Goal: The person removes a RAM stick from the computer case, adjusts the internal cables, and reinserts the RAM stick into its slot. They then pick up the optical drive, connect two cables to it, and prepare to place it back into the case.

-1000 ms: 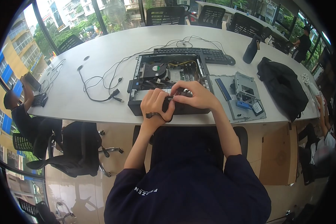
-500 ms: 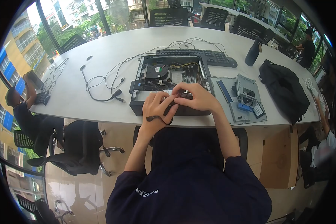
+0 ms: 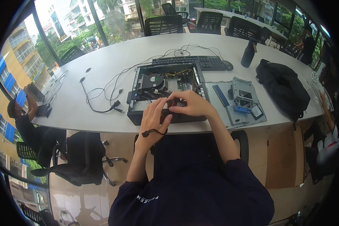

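An opened desktop computer case point(image 3: 133, 107) lies on the table before me, its round black fan point(image 3: 151, 81) and inner wiring showing. My left hand point(image 3: 153, 117) rests over the near left part of the case, fingers stretched out and thumb apart. A black cord with a thick end point(image 3: 148, 133) lies across that hand near the wrist. My right hand point(image 3: 192, 104) is at the front edge, thumb and index finger curled together in a pinch. Dark and reddish parts show between the two hands; what the right fingertips hold is hidden.
Behind the case are a black keyboard point(image 3: 192, 62) and mouse point(image 3: 228, 66). Loose cables point(image 3: 101, 111) lie left. On the right are a metal panel point(image 3: 256, 90) with a drive bracket point(image 3: 243, 88), a dark bottle point(image 3: 248, 54) and a black bag point(image 3: 282, 88). Another person point(image 3: 28, 116) sits left.
My left fingers have straightened from a bent pose. My right hand stays pinched at the case front. The whole view has shifted slightly.
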